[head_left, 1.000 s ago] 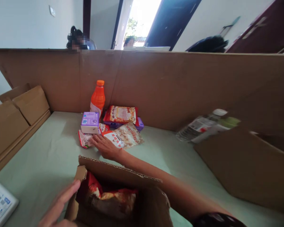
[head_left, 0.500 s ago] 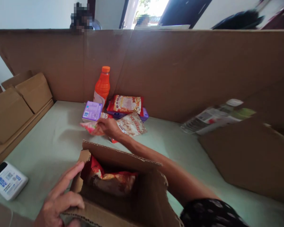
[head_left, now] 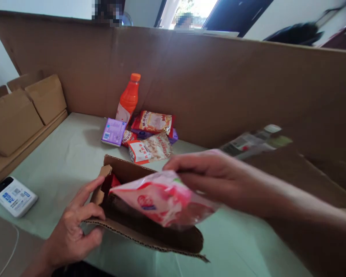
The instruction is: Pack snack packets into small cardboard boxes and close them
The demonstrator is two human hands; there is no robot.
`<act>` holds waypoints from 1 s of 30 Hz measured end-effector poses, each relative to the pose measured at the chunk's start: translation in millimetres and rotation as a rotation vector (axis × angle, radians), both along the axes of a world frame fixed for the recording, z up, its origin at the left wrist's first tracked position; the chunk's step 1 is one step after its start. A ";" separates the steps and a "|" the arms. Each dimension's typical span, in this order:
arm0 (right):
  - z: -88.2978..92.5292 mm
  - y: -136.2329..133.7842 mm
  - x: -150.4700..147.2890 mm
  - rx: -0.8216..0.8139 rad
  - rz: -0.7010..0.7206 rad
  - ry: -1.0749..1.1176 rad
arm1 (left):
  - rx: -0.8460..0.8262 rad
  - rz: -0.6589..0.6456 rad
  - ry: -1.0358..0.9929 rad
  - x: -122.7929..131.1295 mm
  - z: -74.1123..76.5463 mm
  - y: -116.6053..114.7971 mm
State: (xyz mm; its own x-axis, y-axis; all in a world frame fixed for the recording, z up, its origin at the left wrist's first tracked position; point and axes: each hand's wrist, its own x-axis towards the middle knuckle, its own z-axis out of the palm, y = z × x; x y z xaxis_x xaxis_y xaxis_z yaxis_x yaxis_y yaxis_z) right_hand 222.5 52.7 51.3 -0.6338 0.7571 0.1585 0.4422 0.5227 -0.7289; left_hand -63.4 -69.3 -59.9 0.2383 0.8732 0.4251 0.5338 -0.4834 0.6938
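Note:
An open cardboard box point(head_left: 127, 229) stands tilted near the front, with a red package point(head_left: 114, 182) partly visible inside. My left hand point(head_left: 82, 221) grips the box's left end, fingers over its edge. Over the box opening, my right hand point(head_left: 203, 173) holds a pink and white snack bag point(head_left: 164, 198) by its upper edge. Behind the box lie a brown and white snack bag point(head_left: 152, 148), a red snack bag point(head_left: 155, 122) and a purple box point(head_left: 114, 130). An orange bottle point(head_left: 129, 98) stands behind the purple box.
Cardboard boxes point(head_left: 14, 119) sit at the left, above a white device point(head_left: 15, 198) with a dark end. A tall cardboard wall point(head_left: 204, 84) runs along the back. A clear bottle point(head_left: 248, 142) lies at the right. People's heads show beyond the wall.
My right hand has come back from the group of snacks to above the box, bringing the pink bag. The box is tipped differently, and my left hand still holds it.

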 end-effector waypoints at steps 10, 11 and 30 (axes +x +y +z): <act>-36.5 -15.7 -66.7 0.037 0.202 -1.040 | -0.072 -0.015 -0.023 -2.9 -4.6 -4.2; -35.5 -18.1 -66.1 0.068 0.183 -1.029 | -0.072 -0.019 -0.024 -2.9 -4.8 -3.7; -95.7 -101.1 59.3 0.468 -0.194 -0.210 | 0.070 0.135 -0.028 -3.9 -30.9 3.3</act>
